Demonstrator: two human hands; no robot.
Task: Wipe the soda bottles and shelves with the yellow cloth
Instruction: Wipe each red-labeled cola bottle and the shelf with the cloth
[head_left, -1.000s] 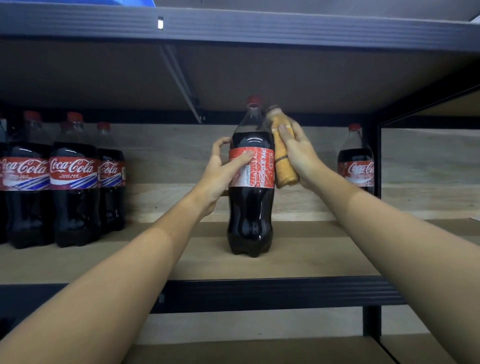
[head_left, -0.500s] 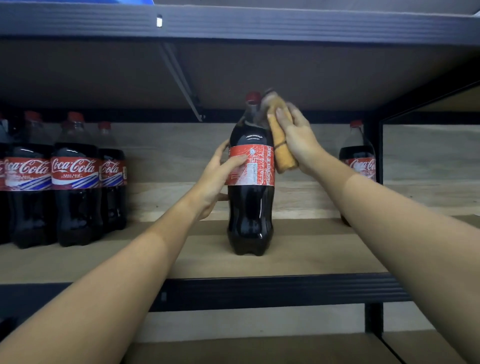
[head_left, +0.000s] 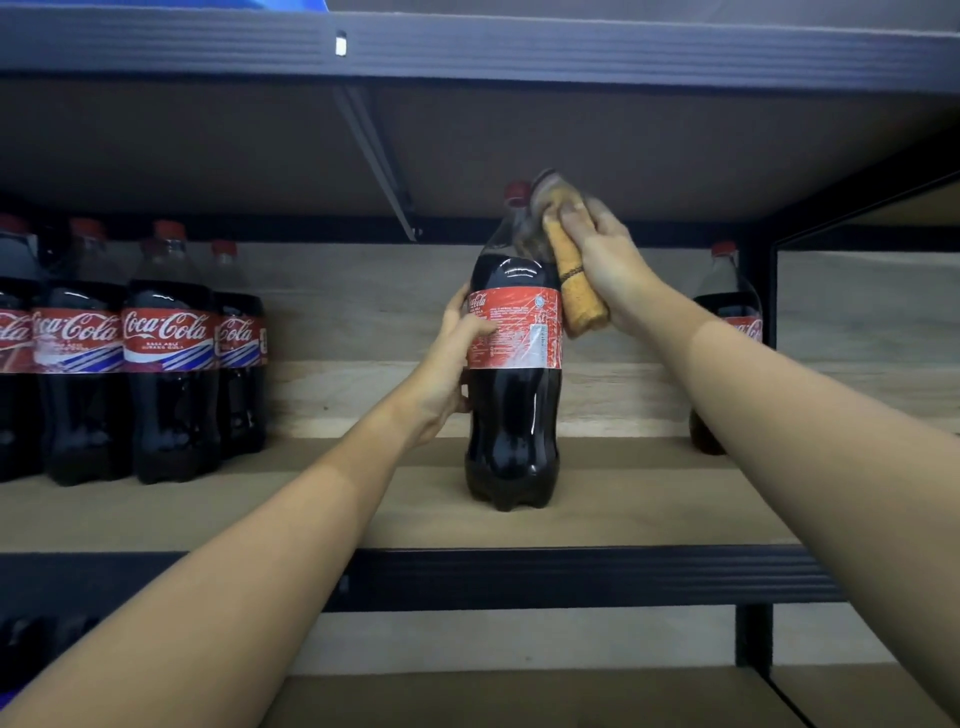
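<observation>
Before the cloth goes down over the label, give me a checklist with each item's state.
1. Centre bottle upright on the shelf: ok.
2. Left hand steadying it at the label: ok.
3. Right hand gripping the yellow cloth: ok.
4. Cloth against the bottle's shoulder, beside the red cap: ok.
5. Neighbouring bottles stand apart: ok.
6. Neck wiped clean: cannot tell, blurred.
</observation>
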